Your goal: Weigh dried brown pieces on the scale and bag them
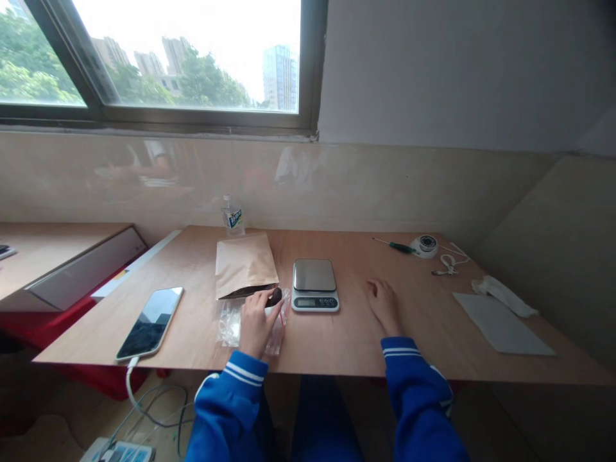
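My left hand (255,324) is closed, pinching a small dark object (274,296) at the mouth of a brown paper pouch (244,263). The hand rests over several clear plastic bags (230,321) lying on the wooden table (346,346). A small digital kitchen scale (314,284) stands just right of that hand, its steel platform bare. My right hand (384,305) lies flat on the table to the right of the scale, fingers stretched out, holding nothing. Both arms wear blue sleeves with white stripes.
A smartphone (150,322) on a white cable lies at the left front. A water bottle (233,217) stands at the back. A green screwdriver (392,245), a white round device (425,245) with a cord, a grey sheet (500,326) and a white cloth (503,294) lie right.
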Demonstrator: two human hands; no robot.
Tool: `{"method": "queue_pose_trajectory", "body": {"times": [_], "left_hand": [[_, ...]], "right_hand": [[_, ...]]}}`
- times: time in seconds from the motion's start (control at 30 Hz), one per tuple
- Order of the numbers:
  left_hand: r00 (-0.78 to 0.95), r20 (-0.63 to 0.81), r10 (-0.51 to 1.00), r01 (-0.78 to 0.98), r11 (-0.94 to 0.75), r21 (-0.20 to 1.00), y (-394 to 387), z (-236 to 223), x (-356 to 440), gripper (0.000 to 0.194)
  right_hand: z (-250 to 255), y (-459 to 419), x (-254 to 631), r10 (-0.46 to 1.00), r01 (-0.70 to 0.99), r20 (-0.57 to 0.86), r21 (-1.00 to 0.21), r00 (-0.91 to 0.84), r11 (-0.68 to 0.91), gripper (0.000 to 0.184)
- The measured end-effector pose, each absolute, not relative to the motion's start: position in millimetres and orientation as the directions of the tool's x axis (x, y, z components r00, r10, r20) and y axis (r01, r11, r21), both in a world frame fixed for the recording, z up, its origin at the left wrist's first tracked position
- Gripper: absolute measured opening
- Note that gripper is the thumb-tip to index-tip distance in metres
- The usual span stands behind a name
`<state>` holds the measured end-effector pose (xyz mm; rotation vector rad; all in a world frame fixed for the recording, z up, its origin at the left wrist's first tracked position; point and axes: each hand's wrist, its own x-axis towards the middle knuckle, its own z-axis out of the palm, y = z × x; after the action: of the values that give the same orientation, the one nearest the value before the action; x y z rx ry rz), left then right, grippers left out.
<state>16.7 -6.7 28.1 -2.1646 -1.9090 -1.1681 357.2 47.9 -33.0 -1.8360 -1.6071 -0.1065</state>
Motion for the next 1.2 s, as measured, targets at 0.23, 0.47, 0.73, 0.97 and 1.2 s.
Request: {"method": "queue_pose_trajectory", "body": {"times": [0.23, 0.47, 0.73, 0.97, 1.2], "left_hand": [[0.118, 0.38, 0.917, 0.866, -0.283, 0.413, 51, 50, 82, 0.04], [-0.218, 0.499, 0.839, 0.841, -0.098, 0.532, 16, 15, 36, 0.033], [-0.49, 0.351, 0.798, 0.768, 0.204, 0.607, 26, -20, -25, 0.035], [-0.589, 0.167, 0.79, 0.731, 0.434, 0.527, 39, 8, -2, 0.057], [-0.568, 0.214, 0.795, 0.772, 0.424, 0.475, 44, 12, 2, 0.051]], "right_hand": [[-35, 48, 360, 0.844, 0.873, 0.484, -0.486, 0.232, 0.038, 0.031], [-36, 49, 361, 0.831, 0.845, 0.501, -0.53, 0.243, 0.073, 0.03], [-40, 49, 363, 0.828, 0.858, 0.516, -0.506, 0.22, 0.088, 0.031], [-37, 48, 363, 0.834, 0.858, 0.506, -0.507, 0.221, 0.08, 0.031], [-38, 48, 363, 0.835, 0.858, 0.502, -0.508, 0.225, 0.074, 0.031]]}}
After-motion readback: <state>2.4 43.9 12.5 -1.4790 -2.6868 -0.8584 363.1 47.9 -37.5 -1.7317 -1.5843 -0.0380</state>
